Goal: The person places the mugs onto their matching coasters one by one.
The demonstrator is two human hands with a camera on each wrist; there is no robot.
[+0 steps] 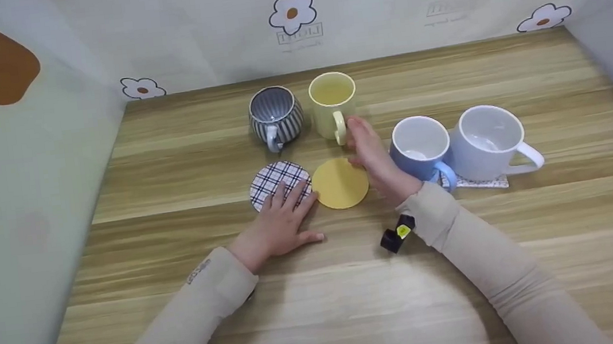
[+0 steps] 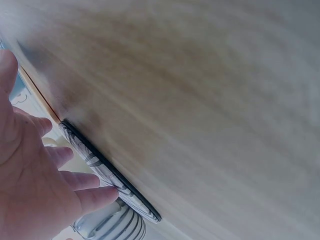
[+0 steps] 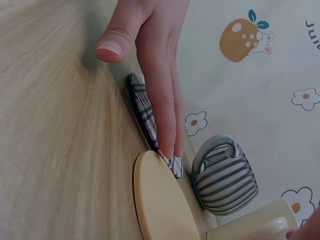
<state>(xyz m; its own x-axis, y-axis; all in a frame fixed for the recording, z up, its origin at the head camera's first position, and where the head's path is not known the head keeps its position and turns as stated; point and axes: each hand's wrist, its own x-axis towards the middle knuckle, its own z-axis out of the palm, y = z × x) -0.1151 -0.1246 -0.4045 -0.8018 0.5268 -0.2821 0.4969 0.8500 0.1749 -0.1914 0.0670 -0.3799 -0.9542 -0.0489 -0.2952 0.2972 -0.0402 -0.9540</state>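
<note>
My left hand (image 1: 281,227) rests with straight, spread fingers on the round plaid coaster (image 1: 268,183). Beside that coaster lies a round yellow coaster (image 1: 341,184), its edge close to the left fingertips. At the yellow mug (image 1: 329,118), my right hand (image 1: 377,158) has its extended fingers next to the handle, thumb apart below; whether they touch the mug is hard to tell. The mug stands upright behind the yellow coaster. To its left is a grey striped mug (image 1: 287,127), handle toward me. In the right wrist view only a fingertip (image 3: 306,231) of the right hand shows.
Right of my right hand stand a blue mug (image 1: 411,164) with a white inside and a larger white mug (image 1: 480,155). A speckled coaster (image 1: 484,182) shows under them. Behind the wooden table (image 1: 194,150) hangs a flower-patterned wall cover (image 1: 198,34).
</note>
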